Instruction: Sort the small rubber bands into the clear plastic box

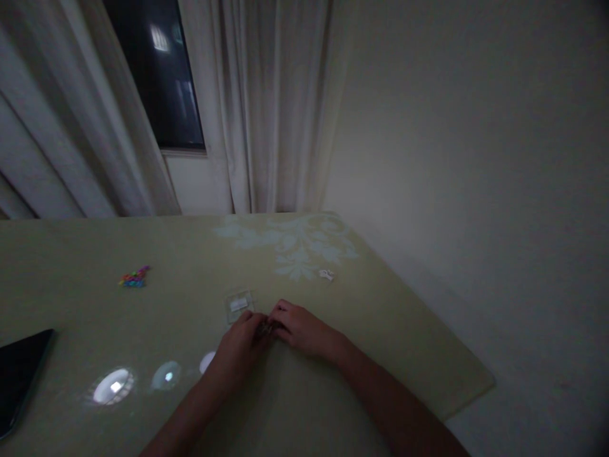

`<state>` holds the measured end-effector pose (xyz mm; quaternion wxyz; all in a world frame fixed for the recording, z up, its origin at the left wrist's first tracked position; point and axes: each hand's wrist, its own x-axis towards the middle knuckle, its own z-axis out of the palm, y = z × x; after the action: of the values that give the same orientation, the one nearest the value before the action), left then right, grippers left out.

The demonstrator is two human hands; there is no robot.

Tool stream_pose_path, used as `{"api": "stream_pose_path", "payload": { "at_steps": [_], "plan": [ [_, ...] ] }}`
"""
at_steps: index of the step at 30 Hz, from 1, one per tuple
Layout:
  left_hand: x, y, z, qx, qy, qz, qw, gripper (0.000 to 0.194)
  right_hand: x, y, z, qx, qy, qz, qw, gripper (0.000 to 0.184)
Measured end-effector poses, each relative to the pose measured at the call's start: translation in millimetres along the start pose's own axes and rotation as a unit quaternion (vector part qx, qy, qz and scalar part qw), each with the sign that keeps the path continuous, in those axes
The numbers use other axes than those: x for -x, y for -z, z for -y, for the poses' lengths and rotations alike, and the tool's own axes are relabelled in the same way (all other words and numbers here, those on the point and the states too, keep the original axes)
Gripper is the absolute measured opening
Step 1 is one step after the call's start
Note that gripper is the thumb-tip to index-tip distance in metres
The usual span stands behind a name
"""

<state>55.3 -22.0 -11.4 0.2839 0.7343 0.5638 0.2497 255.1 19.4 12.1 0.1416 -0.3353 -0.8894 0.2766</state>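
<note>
My left hand (245, 339) and my right hand (297, 325) meet over the middle of the table, fingers curled inward. Between their fingertips shows a small dark brownish thing (265, 327), mostly covered and too dim to name. Both hands appear closed on it. Just beyond my left fingers lies a flat, clear square piece (233, 313), with a small white rectangular piece (238, 304) on it.
A pile of small colourful pieces (134, 277) lies at the left. A small white item (326, 274) sits beyond my right hand. At the left edge is a dark flat device (21, 374). The pale table (181, 254) borders a wall and curtains, with lamp reflections on its surface.
</note>
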Motion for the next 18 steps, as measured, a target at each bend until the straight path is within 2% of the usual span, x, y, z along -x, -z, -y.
{"api": "stream_pose_path", "payload": {
  "at_steps": [4,7,9,12,15,18],
  "plan": [
    [-2,-6.3,-3,0.023,-0.017,-0.05,0.998,0.025,-4,-7,2,0.028,-0.008,-0.051,0.998,0.011],
    [-3,-1.6,-4,0.093,-0.024,-0.071,0.993,0.031,-5,-3,-2,-0.032,-0.012,-0.097,0.995,0.013],
    [-4,5.5,-3,0.15,-0.021,-0.056,0.987,0.035,-4,3,-5,-0.101,-0.006,-0.104,0.989,0.017],
    [-3,21.2,2,0.211,0.001,0.0,0.978,0.044,0,13,-13,-0.165,-0.006,-0.071,0.984,0.022],
    [4,36.2,9,0.192,0.028,0.041,0.98,0.055,4,20,-20,-0.106,-0.015,-0.056,0.993,0.033],
    [11,39.4,13,0.134,0.032,0.064,0.988,0.068,7,19,-22,-0.047,-0.015,-0.038,0.998,0.066]
  ]
}}
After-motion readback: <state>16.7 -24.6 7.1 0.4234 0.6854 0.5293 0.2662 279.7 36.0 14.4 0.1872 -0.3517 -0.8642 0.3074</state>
